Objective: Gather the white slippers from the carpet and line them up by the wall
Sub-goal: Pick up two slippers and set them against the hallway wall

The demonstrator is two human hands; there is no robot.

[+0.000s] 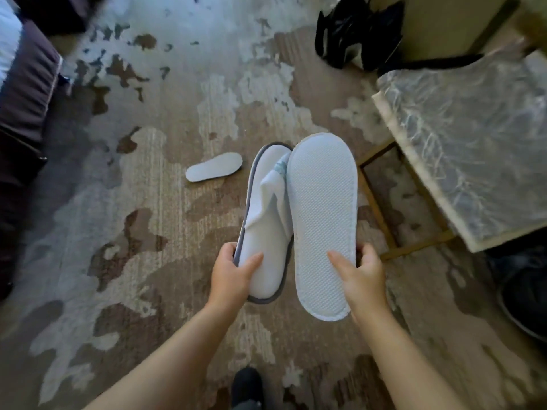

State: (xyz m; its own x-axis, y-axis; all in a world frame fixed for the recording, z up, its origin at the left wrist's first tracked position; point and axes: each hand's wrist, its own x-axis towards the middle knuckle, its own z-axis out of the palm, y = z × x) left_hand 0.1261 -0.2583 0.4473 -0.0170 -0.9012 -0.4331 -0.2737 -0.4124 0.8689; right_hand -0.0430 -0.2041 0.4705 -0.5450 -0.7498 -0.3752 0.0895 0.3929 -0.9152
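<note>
no readable text, labels or numbers

There is a single view, from a wide-angle camera worn on the person's head. It looks forward and steeply down at the carpet [148,232], with both forearms reaching up from the lower edge into the middle of the frame. The hands sit close below the lens; the floor lies farther off. Straight lines bow toward the edges, where a marble-patterned tabletop [473,143] at right looks tilted.

Mottled brown-and-grey carpet [142,232]; marble-topped table [473,137] (gold legs) right, dark bedding [23,93] left.
</note>
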